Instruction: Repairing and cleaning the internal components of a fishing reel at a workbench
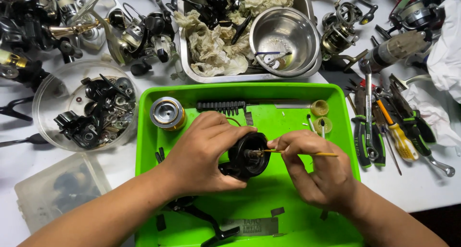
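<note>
Head view, looking down on a green tray (149, 131) at the centre of the frame. Left hand (204, 153), just left of centre, is clenched around a black fishing reel body (248, 154), fingers curled over its top and thumb beneath; the reel sits at the fingertip end of the grasp, its open face turned toward the right of the frame. Right hand (319, 172), right of centre, pinches a thin yellow-handled brush (300, 153) between thumb and forefinger; the brush lies level, its tip touching the middle of the reel face, its handle jutting past the knuckles to the right. Upper left of the tray: a gold-rimmed spool (167, 113). Upper right of the tray: two small yellowish caps (320, 115). Top centre, beyond the tray: a steel pan (185, 35) holding rags and a steel bowl (283, 35). Left edge: a clear bowl of reel parts (89, 107). Right edge: pliers and screwdrivers (391, 131) on the white table (422, 189).
</note>
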